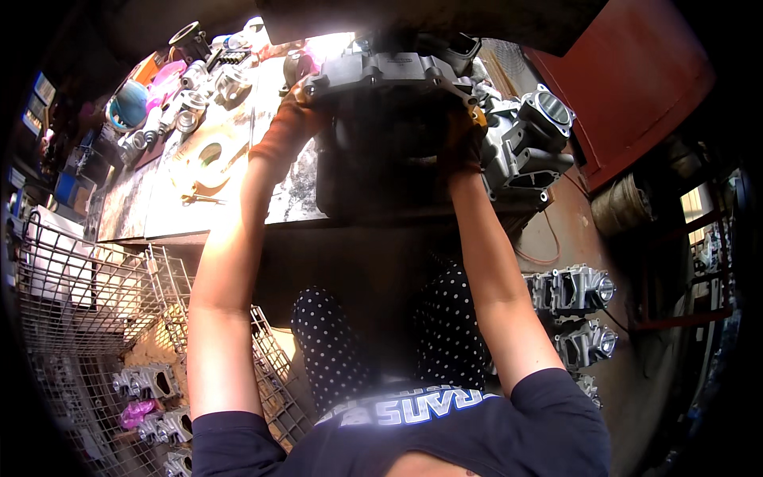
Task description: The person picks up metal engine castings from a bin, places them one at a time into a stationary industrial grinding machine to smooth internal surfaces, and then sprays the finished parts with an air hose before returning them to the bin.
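Observation:
A large grey metal casting (380,70) with bolt lugs along its edge is held up in front of me at the bench. My left hand (296,118), in an orange work glove, is closed on its left end. On its right end my right hand (466,133) is closed too, in an orange and dark glove. Deep shadow covers the casting's near side, so its lower shape and some of my fingers are hidden. Just beyond my right hand stands another silver casting (524,147) with a round flanged opening.
Machined parts (189,111), a blue bucket (129,105) and a tan ring-shaped piece (208,159) lie on the workbench (159,203) to the left. A wire cage (87,286) with castings stands at lower left. More castings (574,290) sit low right, below a red panel (628,79).

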A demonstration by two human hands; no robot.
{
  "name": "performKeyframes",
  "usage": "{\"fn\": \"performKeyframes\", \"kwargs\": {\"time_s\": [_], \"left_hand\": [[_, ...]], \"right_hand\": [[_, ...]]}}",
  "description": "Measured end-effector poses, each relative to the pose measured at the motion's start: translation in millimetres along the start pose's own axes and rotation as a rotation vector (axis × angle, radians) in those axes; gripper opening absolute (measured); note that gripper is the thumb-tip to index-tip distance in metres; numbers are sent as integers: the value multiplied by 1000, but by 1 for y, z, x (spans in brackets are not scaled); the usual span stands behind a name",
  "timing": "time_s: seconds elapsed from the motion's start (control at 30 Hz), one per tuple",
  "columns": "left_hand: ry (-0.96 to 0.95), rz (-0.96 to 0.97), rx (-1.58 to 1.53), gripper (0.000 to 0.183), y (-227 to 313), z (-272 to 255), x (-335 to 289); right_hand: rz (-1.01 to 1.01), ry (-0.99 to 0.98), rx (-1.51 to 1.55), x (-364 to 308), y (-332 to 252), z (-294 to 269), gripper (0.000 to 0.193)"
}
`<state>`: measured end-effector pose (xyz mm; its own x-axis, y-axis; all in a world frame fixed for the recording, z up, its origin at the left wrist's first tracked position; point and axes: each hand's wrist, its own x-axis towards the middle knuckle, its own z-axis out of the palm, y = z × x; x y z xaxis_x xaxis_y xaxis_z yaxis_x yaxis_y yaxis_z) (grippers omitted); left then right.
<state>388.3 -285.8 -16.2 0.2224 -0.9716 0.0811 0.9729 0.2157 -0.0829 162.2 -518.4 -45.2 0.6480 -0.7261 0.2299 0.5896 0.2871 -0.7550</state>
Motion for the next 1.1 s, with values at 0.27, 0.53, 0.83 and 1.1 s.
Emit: {"fn": "performKeyframes", "kwargs": {"time_s": [0.27,0.53,0.83,1.1], "left_hand": [[58,538,1711,29,-58,4,21],[139,805,1777,26,-71,5,20],[41,766,1509,30,-76,8,14],[133,798,1633,21,-71,4,24]], "right_hand": [[-408,-67,-425,-22,-1,-29,36],[-565,-61,-1611,-122,-31,-24,34],[-456,-327,-1952,-142,-25,10,34],[-314,-266,-1977,-145,-10,36,39]]}}
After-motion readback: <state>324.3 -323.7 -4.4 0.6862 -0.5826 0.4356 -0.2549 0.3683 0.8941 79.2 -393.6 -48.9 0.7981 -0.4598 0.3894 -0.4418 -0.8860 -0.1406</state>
